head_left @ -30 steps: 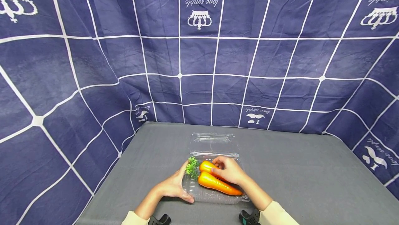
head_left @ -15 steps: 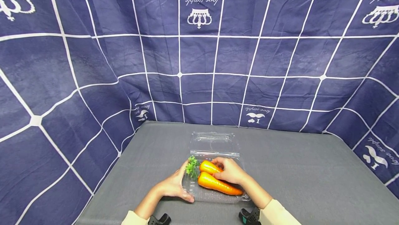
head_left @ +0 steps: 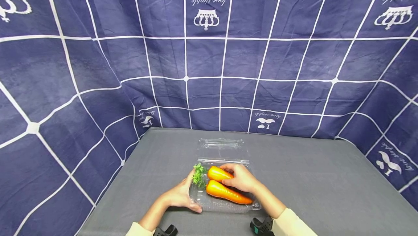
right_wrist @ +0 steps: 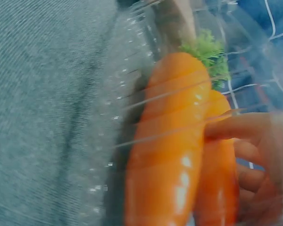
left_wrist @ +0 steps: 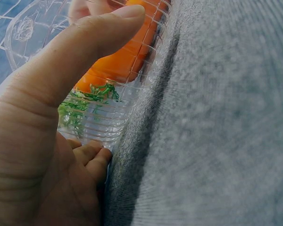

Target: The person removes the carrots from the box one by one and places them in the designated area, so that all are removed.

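At lower centre, grips the clear container point(head_left: 222, 205) on the grey worktop point(head_left: 310, 178) with the left hand point(head_left: 180, 194), thumb and fingers spread wide round its left end. Past the nearer carrot point(head_left: 225, 192) inside, pinches the farther carrot point(head_left: 217, 173) with the right hand point(head_left: 243, 180). Farther back, shows "love simple" upside down on the blue cloth point(head_left: 163, 58), upper centre.

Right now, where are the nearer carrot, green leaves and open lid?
Nearer carrot point(head_left: 228, 193), head view: middle of its orange body.
Green leaves point(head_left: 198, 175), head view: middle of the tuft.
Open lid point(head_left: 223, 150), head view: its clear panel.
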`<state>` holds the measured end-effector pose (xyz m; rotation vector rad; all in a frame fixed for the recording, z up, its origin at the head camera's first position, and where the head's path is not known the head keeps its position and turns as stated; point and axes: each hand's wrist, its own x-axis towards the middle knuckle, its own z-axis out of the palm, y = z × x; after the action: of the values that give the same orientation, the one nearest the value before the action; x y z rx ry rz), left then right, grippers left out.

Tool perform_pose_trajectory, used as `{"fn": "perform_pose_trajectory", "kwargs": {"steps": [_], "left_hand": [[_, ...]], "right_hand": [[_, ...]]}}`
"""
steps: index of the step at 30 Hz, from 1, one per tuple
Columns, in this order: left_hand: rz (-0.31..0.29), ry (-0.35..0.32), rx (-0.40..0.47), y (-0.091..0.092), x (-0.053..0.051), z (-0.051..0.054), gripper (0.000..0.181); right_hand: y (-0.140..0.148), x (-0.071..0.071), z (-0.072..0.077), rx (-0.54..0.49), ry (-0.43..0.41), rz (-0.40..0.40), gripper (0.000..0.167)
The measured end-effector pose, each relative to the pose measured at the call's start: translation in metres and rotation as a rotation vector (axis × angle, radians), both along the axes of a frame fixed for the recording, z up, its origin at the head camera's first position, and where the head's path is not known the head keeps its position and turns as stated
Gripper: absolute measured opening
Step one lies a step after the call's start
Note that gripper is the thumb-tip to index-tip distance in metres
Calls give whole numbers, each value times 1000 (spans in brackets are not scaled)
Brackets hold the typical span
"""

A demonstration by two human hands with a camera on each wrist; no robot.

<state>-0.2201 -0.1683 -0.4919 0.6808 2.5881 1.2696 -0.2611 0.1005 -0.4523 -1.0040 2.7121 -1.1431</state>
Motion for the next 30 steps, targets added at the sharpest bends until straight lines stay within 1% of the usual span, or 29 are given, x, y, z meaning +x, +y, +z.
{"fn": "perform_pose_trajectory", "kwargs": {"steps": [4, 9, 12, 16, 20, 25, 27, 30], "left_hand": [[-8, 0, 12, -1, -1, 0, 137], [-43, 16, 44, -1, -3, -1, 135], [-61, 31, 51, -1, -5, -1, 134], [-63, 35, 53, 0, -6, -1, 134], [-56, 23, 59, 0, -5, -2, 134], [-54, 37, 54, 0, -4, -3, 133], [-53, 41, 52, -1, -3, -3, 133], [-56, 47, 51, -2, -3, -4, 133]], "right_hand": [[2, 1, 8, -16, 1, -13, 37], [6, 4, 15, -68, -16, -47, 39], [9, 6, 18, -115, -27, -90, 40], [13, 10, 22, -200, -60, -181, 42], [17, 16, 26, -310, -136, -250, 43], [21, 25, 31, -493, -263, -311, 45], [22, 28, 33, -546, -293, -346, 45], [25, 31, 34, -589, -306, -398, 44]]}}
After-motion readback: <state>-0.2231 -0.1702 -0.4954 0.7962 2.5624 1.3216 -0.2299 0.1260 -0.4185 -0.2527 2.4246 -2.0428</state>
